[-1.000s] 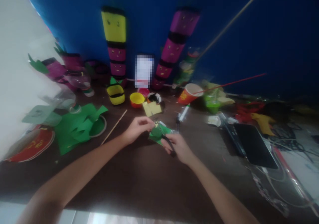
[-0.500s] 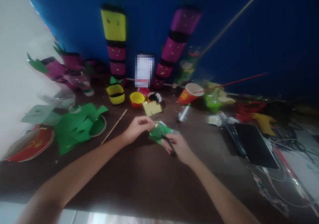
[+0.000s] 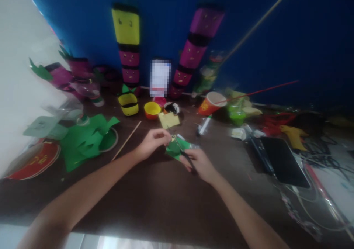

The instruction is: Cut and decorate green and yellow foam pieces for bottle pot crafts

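My right hand (image 3: 200, 164) is closed around the dark handles of a pair of scissors (image 3: 189, 159), whose blades point up and left toward my other hand. The fingertips of my left hand (image 3: 153, 142) are pinched together beside the blade tips, on what looks like a small piece of yellow paper (image 3: 173, 138); blur hides its shape. Beneath the scissors lies a piece of green paper (image 3: 174, 150) on the table. A larger yellow paper (image 3: 168, 120) rests just beyond my fingers, in front of a yellow-lined cup (image 3: 152, 109).
Cut green paper (image 3: 80, 142) and a red bowl (image 3: 38, 160) lie at the left, near a thin stick (image 3: 127, 140). Stacked purple and yellow cup figures (image 3: 129, 57) stand at the back. A marker (image 3: 205, 125), an orange cup (image 3: 211, 103) and a dark tablet (image 3: 284, 160) with cables are at the right.
Almost nothing differs. My right hand and the scissors have shifted very slightly; my left hand keeps its pinch in the same place.
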The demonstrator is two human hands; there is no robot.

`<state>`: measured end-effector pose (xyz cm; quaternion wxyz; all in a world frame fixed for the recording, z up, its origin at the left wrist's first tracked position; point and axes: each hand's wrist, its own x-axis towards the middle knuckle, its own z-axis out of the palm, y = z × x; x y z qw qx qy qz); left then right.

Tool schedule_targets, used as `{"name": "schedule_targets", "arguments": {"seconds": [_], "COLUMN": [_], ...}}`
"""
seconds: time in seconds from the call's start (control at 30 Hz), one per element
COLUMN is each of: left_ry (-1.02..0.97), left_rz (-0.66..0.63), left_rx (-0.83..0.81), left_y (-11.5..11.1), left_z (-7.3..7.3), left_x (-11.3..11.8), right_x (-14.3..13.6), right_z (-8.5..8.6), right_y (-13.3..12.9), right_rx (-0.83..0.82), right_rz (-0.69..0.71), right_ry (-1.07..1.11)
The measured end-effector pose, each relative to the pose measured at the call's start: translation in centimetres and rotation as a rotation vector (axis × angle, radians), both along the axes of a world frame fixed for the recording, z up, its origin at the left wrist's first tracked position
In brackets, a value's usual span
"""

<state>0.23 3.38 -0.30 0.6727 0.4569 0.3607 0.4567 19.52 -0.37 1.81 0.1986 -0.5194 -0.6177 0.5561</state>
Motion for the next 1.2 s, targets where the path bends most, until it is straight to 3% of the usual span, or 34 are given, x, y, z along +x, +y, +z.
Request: {"name": "schedule_targets", "arguments": {"seconds": [1.0,1.2], "left_ry": [-0.007,-0.020], "left_rz": [0.004,0.005], "left_rx": [0.017,0.017], "left_y": [0.0,0.1], "left_z": [-0.2,-0.2], "left_x": [0.0,-0.1], "right_x": [0.5,0.0], "right_z": [-0.9,0.1], "right_y": [0.0,0.0], "right_rx": [0.035,0.062], "right_rz": [0.022,-0.001], "right_ry": [-0.028,-0.061]}}
